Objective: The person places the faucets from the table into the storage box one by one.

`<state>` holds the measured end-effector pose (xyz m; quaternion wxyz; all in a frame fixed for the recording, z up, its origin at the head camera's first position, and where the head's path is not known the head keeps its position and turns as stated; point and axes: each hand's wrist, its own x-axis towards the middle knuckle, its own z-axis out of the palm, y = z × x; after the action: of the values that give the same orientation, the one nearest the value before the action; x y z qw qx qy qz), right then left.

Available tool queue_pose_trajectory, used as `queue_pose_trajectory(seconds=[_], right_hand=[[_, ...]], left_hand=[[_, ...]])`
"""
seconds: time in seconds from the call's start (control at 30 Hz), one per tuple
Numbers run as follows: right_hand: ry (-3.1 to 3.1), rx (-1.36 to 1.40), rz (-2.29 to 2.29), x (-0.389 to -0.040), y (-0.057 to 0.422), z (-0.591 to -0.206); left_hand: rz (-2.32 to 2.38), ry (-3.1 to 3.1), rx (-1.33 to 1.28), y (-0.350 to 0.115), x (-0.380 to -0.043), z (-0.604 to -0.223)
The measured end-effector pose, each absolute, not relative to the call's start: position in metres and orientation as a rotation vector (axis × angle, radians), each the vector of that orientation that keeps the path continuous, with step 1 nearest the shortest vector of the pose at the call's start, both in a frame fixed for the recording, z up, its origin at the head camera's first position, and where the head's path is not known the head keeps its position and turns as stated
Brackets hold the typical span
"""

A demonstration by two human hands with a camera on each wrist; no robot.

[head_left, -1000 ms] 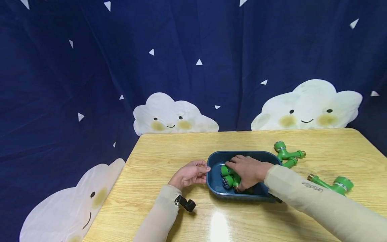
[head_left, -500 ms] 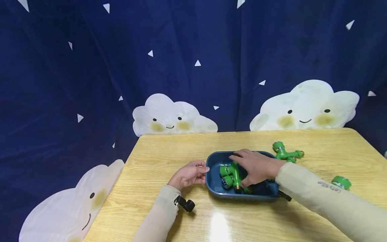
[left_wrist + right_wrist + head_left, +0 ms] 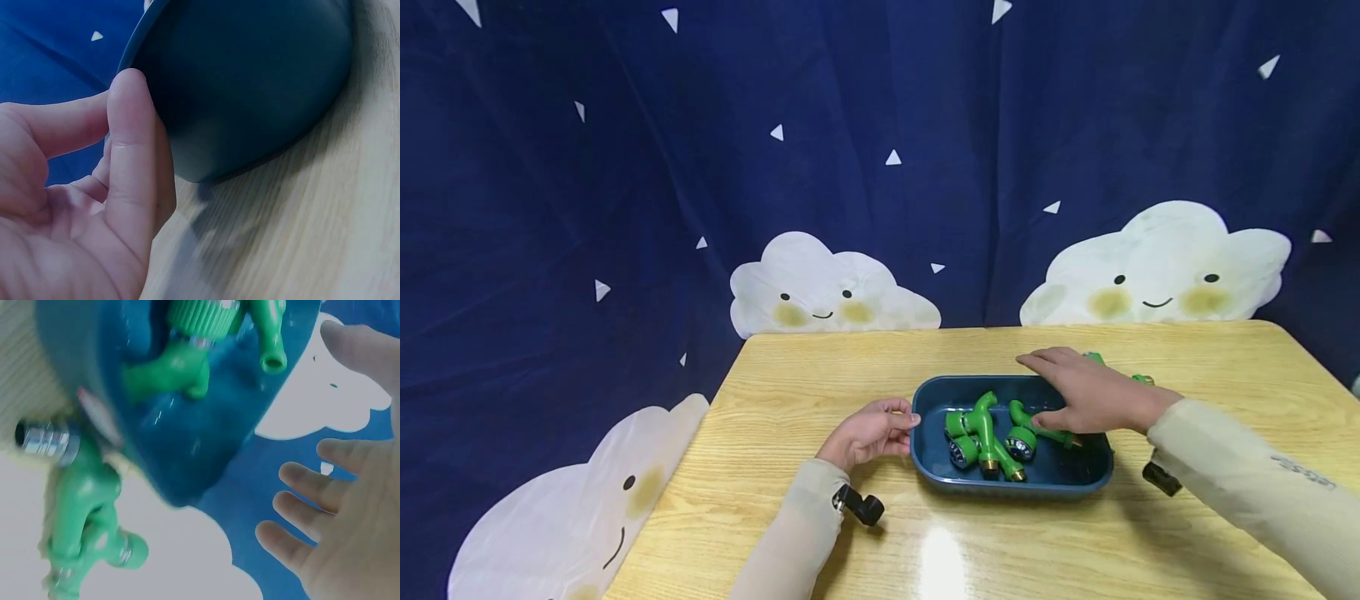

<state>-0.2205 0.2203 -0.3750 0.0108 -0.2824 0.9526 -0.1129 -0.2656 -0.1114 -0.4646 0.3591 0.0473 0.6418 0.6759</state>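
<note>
In the head view my left hand [image 3: 874, 429] holds the left end of a dark blue plastic bin [image 3: 940, 479], pinching its rim between thumb and fingers. The left wrist view shows the thumb [image 3: 130, 137] along the bin's wall [image 3: 262, 75]. Inside the bin lie three green taps [image 3: 982, 429] with ribbed knobs and brass-coloured ends, two crossed on the left and another tap [image 3: 1020, 442] to the right. My right hand [image 3: 1093, 392] hovers above the bin's right end, fingers spread. The right wrist view shows nothing in that hand [image 3: 350, 519].
Behind my right hand, partly hidden, more green tap parts [image 3: 1142, 379] lie on the wooden table [image 3: 820, 367]. The right wrist view shows green taps [image 3: 81, 506] outside the bin. A dark blue curtain [image 3: 850, 100] with cloud shapes hangs beyond the table.
My right hand has let go of a green tap in the bin and moved right and up, uncovering the taps there. The left hand keeps its place at the rim.
</note>
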Motion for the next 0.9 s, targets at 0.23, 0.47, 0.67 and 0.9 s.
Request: queue_pose_trajectory(seconds=[0.23,0.47,0.67,0.9], right_hand=[[3.059,-0.828,-0.312,-0.225,0.246,-0.366],[3.084,-0.73,-0.297,-0.229,0.262,-0.361],[3.109,-0.671,-0.308,-0.232,0.275,-0.366],[3.102,-0.587,-0.3,-0.236,0.299,-0.378]], left_hand=[[1.738,1.665,0.119,-0.113,-0.265,-0.463],[1.744,1.662,0.122,-0.115,-0.264,-0.461],[1.74,1.661,0.128,-0.115,-0.265,-0.463],[1.74,1.655,0.129,-0.112,-0.265,-0.465]])
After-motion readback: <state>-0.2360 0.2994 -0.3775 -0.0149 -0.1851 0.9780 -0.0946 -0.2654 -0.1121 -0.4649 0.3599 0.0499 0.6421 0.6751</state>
